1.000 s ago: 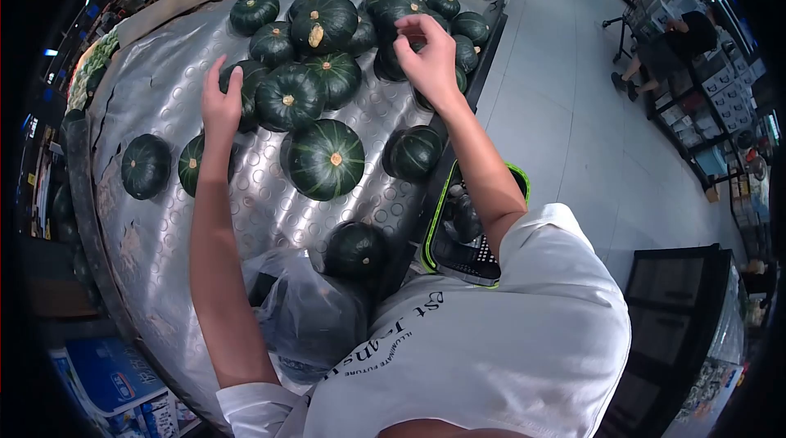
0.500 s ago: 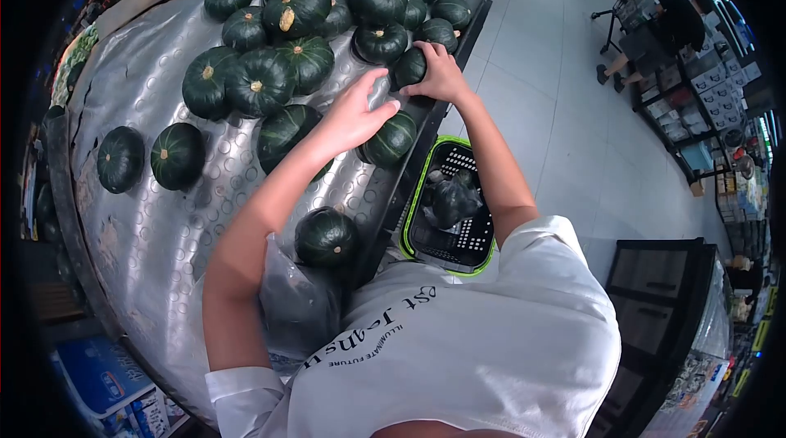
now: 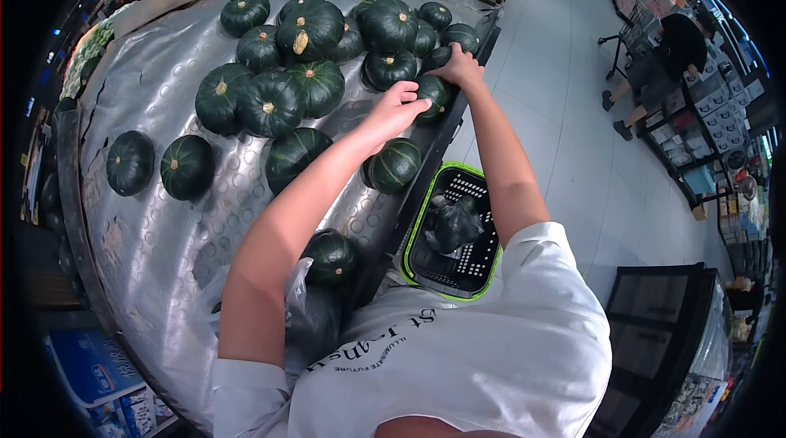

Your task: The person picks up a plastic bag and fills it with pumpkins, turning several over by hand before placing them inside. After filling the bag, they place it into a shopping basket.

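Dark green kabocha squashes (image 3: 273, 104) lie grouped on a dimpled grey display table. At its right edge, my right hand (image 3: 460, 69) closes its thumb and fingers round a small kabocha squash (image 3: 436, 56). Just nearer to me sits another kabocha squash (image 3: 435, 96). My left hand (image 3: 395, 117) is beside it, fingers apart and slightly bent, its thumb tip overlapping the squash's left side. Below that hand lies a striped kabocha squash (image 3: 393, 166). A clear plastic bag (image 3: 301, 307) hangs by my left forearm, close to a squash (image 3: 331, 258) at the near edge.
A black basket with a green rim (image 3: 409, 229) stands below the table's right edge, holding a dark bagged item (image 3: 455, 225). A dark cabinet (image 3: 651, 315) is at the lower right. Across the tiled aisle, a person (image 3: 679, 53) bends by stacked shelves and a cart.
My right hand has moved from the nearer small squash to the one behind it. My left hand stays beside the nearer squash. The whole view has shifted slightly downward.
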`<act>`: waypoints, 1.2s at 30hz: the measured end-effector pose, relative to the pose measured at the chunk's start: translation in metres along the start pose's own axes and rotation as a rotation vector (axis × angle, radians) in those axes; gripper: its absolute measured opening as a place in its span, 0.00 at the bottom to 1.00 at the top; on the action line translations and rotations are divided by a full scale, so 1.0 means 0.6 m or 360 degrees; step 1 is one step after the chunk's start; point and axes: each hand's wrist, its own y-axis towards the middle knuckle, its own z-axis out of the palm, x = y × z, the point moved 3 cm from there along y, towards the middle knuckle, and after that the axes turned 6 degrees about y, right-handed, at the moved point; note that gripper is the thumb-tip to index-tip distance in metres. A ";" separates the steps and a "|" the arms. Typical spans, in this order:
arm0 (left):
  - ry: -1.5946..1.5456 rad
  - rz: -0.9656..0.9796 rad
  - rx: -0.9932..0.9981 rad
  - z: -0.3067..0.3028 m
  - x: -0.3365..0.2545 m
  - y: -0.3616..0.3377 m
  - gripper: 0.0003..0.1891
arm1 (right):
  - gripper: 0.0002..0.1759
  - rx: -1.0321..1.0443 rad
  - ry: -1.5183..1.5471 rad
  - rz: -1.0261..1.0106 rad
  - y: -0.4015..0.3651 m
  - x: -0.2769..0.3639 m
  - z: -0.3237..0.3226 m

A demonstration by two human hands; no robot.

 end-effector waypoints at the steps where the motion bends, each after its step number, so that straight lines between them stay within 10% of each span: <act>1: -0.0109 -0.0054 0.0033 0.005 0.003 0.009 0.29 | 0.58 0.0056 -0.0049 0.0018 0.000 0.004 -0.001; 9: -0.1052 -0.0362 -0.0038 0.000 0.026 0.043 0.35 | 0.54 -0.0388 0.1007 -0.0189 -0.046 -0.023 -0.019; 15: -0.1538 -0.0257 0.0335 0.013 -0.051 -0.013 0.34 | 0.47 0.0132 0.2015 -0.0827 -0.233 0.047 -0.074; 22: -0.1097 -0.0465 0.0162 -0.061 -0.102 -0.188 0.31 | 0.60 0.0052 0.1686 -0.1705 -0.378 0.132 -0.103; 25: -0.0894 -0.0455 0.0668 -0.099 -0.113 -0.269 0.40 | 0.61 0.0486 0.2171 -0.1912 -0.420 0.178 -0.119; 27: -0.0658 -0.0438 0.0437 -0.108 -0.125 -0.327 0.42 | 0.62 0.0630 0.2417 -0.2124 -0.437 0.213 -0.107; 31: -0.0272 -0.0412 0.0052 -0.132 -0.137 -0.418 0.37 | 0.60 0.1053 0.2975 -0.1520 -0.523 0.266 -0.080; 36: 0.0336 -0.0234 -0.0362 -0.164 -0.111 -0.509 0.30 | 0.29 0.1993 0.3456 -0.0402 -0.589 0.282 -0.051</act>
